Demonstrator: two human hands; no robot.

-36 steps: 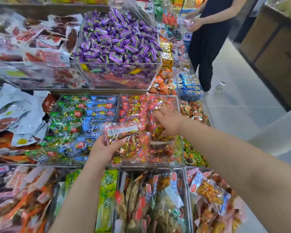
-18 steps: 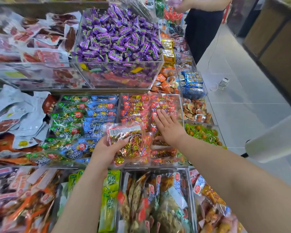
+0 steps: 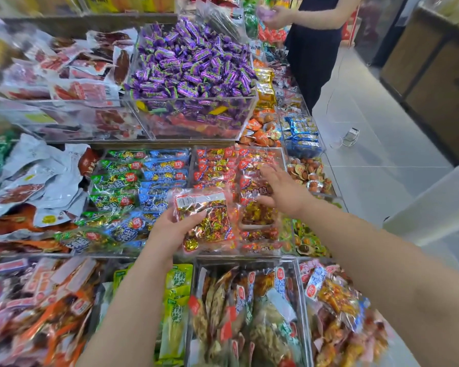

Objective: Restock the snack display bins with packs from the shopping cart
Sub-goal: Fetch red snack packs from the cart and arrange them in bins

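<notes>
A tiered snack display (image 3: 143,142) of clear bins is seen from above, crowded with wrapped goods. On its upper tier a large bin (image 3: 191,98) is heaped with purple-wrapped sweets (image 3: 191,62). At the far end of the aisle a second person (image 3: 316,49) in dark clothing is pictured standing beside the display, with something small held up in both hands. On the middle tier a clear bin of red packs (image 3: 260,252) is flanked on its left by rows of blue and green packs (image 3: 143,181). A clear snack pack (image 3: 204,221) of gold- and red-wrapped pieces, with a white label at its top edge, is held just above the near left corner of that bin. It is gripped by the left hand (image 3: 174,229), whose thumb is laid across the front while the fingers are curled underneath. The right hand (image 3: 282,190) is stretched palm down over the red packs farther back in the same bin, its fingers straight and spread, with nothing grasped. Whether the packs beneath are touched cannot be told.
</notes>
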